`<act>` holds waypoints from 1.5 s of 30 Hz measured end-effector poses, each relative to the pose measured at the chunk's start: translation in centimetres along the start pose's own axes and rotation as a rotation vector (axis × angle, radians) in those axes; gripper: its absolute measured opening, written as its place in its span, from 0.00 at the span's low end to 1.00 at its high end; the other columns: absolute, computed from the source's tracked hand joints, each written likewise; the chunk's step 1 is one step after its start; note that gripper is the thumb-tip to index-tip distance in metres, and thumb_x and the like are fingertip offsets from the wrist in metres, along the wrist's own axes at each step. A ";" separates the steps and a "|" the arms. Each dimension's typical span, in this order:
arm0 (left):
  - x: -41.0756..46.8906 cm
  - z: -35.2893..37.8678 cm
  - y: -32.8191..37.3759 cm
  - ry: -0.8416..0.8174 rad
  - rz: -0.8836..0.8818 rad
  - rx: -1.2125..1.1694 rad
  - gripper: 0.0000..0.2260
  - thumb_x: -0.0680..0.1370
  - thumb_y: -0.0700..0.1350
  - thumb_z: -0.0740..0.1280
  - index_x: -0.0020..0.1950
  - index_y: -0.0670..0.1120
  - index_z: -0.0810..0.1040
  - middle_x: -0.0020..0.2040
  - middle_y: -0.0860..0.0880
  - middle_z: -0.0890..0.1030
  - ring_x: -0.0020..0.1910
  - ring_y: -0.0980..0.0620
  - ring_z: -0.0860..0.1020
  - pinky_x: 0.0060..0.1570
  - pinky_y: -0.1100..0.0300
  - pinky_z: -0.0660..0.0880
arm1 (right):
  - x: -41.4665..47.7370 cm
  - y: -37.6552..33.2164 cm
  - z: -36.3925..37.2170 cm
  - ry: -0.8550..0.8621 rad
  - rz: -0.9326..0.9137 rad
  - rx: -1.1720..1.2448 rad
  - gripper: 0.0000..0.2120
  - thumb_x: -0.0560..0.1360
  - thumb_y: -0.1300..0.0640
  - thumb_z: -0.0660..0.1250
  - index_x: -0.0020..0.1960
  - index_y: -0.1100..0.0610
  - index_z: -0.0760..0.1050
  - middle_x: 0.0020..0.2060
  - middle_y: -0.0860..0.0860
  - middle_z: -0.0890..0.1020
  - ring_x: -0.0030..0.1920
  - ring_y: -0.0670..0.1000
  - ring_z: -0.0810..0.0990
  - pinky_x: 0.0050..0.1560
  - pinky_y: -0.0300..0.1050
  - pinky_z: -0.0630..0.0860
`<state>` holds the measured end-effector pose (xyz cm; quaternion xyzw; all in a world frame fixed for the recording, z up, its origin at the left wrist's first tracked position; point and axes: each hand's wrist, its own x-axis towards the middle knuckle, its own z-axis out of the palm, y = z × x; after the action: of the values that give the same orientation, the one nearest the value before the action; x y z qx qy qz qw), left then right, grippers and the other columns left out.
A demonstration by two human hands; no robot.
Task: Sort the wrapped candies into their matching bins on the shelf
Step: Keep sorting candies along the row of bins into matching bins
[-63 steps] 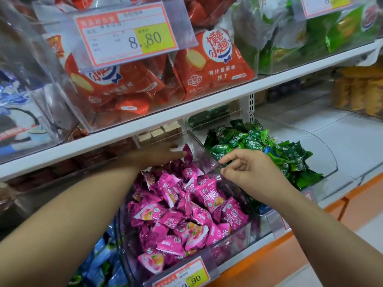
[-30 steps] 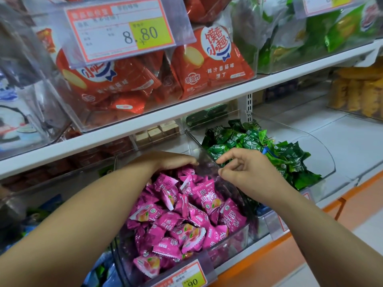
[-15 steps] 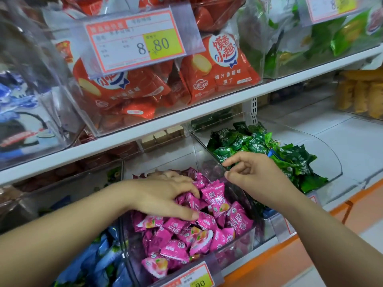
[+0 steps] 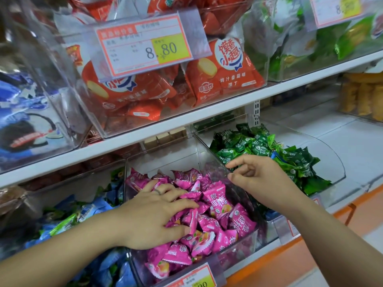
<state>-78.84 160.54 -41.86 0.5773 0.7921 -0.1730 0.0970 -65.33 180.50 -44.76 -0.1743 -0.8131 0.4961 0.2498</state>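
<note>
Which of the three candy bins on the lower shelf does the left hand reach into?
The middle bin, holding pink candies: the left hand lies spread on them. Its neighbours hold blue candies and green candies.

Red snack packets (image 4: 223,79) behind a price tag (image 4: 145,46).
</note>
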 end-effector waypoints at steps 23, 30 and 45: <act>1.1 -3.0 -3.6 0.328 -0.066 -0.386 0.22 0.78 0.54 0.64 0.72 0.60 0.65 0.74 0.57 0.63 0.70 0.58 0.65 0.63 0.71 0.59 | -0.3 -1.4 0.8 0.108 -0.162 -0.354 0.08 0.73 0.57 0.70 0.50 0.47 0.79 0.41 0.41 0.76 0.39 0.39 0.75 0.38 0.30 0.70; -6.3 1.3 -4.2 0.571 -0.234 -0.393 0.17 0.77 0.59 0.61 0.66 0.64 0.71 0.67 0.60 0.73 0.65 0.57 0.72 0.64 0.54 0.70 | -0.6 -5.5 5.9 -0.348 -0.357 -0.420 0.17 0.75 0.50 0.67 0.64 0.44 0.74 0.61 0.41 0.74 0.60 0.42 0.73 0.63 0.38 0.69; -6.3 4.9 -5.2 0.615 -0.219 -0.621 0.12 0.79 0.57 0.58 0.55 0.61 0.79 0.53 0.77 0.64 0.66 0.65 0.65 0.71 0.44 0.59 | 8.2 -8.2 11.8 -0.972 -0.361 -1.053 0.20 0.74 0.55 0.69 0.65 0.51 0.73 0.58 0.46 0.74 0.48 0.39 0.69 0.47 0.33 0.65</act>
<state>-82.04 151.65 -43.34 0.4584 0.8548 0.2433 0.0068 -79.07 172.72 -40.07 0.1047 -0.9784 0.0128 -0.1777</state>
